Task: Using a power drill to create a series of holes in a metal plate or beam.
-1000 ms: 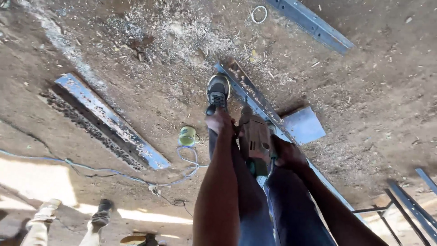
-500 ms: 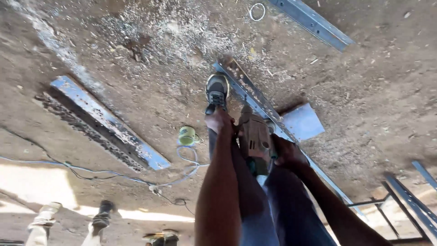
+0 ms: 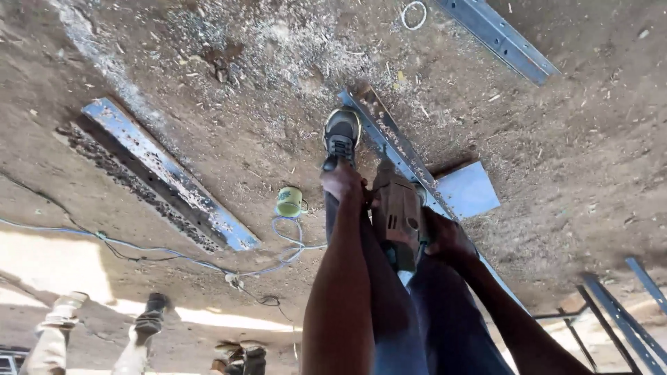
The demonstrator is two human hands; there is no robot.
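Observation:
Both of my hands hold a dusty brown power tool (image 3: 397,215), likely an angle grinder, over a long steel angle bar (image 3: 379,125) lying on the dirt ground. My left hand (image 3: 340,182) is closed on the tool's left side near its front. My right hand (image 3: 448,236) grips its right rear. My shoe (image 3: 342,132) is planted beside the bar's far end. A flat grey metal plate (image 3: 467,189) lies just right of the tool. The tool's working end is hidden beneath its body.
A second steel angle bar (image 3: 167,180) lies to the left, a third (image 3: 500,38) at top right. A green mug (image 3: 290,201) and a blue cable (image 3: 139,246) sit on the ground. Another person's feet (image 3: 149,319) show at bottom left. Metal framing (image 3: 625,312) is at bottom right.
The view has drifted slightly. My hands, the tool and my foot stay where they were on the bar.

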